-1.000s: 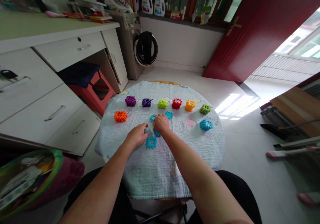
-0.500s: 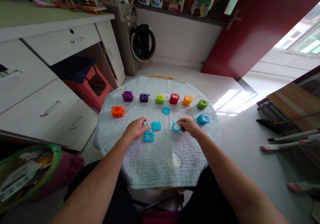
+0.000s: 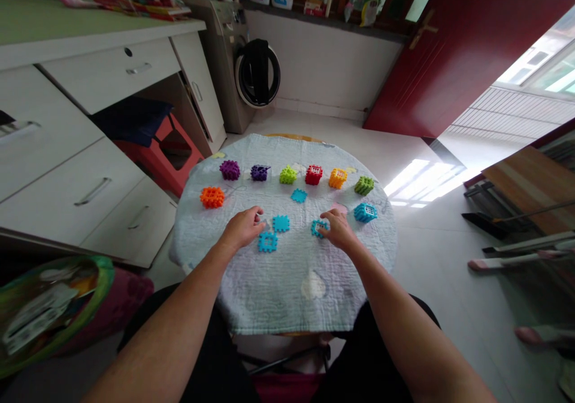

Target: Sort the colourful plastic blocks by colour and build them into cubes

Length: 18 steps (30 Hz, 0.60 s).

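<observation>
My left hand (image 3: 245,227) rests at the table's left-middle, thumb and fingers apart with nothing in them. Beside it lie a solid blue notched tile (image 3: 281,223) and a blue tile with a square opening (image 3: 268,242). My right hand (image 3: 339,229) is over a blue notched tile with a whitish middle (image 3: 318,228). Its thumb and index finger are spread at that tile's right edge, partly covering it, and the tile looks flat on the cloth. Another blue tile (image 3: 299,196) lies farther back, between the hands.
Stacks of notched pieces curve around the table's far side: orange (image 3: 212,197), purple (image 3: 229,170), dark purple (image 3: 259,173), lime (image 3: 288,175), red (image 3: 314,175), yellow (image 3: 338,178), green (image 3: 364,185) and blue (image 3: 365,212). A pale cloth (image 3: 287,295) covers the round table.
My right hand's fingers have parted from the whitish-centred blue tile, which now appears to lie on the cloth. My left hand has hardly moved. The view has shifted slightly.
</observation>
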### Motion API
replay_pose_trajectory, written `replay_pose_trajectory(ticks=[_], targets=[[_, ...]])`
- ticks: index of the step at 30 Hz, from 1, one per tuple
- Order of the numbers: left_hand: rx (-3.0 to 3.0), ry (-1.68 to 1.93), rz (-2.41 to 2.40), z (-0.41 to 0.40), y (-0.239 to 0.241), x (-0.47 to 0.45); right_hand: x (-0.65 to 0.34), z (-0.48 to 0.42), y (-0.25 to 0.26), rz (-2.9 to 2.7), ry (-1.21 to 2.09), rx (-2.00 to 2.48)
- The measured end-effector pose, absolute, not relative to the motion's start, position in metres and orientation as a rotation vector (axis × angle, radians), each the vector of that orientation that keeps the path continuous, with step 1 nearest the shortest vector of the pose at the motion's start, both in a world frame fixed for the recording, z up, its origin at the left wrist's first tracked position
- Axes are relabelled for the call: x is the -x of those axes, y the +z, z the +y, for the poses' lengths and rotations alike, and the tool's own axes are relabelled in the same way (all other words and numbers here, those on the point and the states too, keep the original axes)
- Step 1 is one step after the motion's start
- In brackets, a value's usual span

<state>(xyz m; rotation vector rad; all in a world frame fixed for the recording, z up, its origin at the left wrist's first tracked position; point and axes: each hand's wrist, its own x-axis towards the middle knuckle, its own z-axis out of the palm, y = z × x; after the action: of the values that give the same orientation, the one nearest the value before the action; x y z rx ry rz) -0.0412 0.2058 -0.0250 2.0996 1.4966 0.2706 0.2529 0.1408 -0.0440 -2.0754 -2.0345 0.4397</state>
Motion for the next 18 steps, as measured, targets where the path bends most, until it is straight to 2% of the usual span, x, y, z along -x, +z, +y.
replay_pose_trajectory(ticks=[18], targets=[[-2.094,0.271,1.518,0.203,-0.021,0.041,-0.236,0.146,-0.048,-2.2,0.479,2.081]])
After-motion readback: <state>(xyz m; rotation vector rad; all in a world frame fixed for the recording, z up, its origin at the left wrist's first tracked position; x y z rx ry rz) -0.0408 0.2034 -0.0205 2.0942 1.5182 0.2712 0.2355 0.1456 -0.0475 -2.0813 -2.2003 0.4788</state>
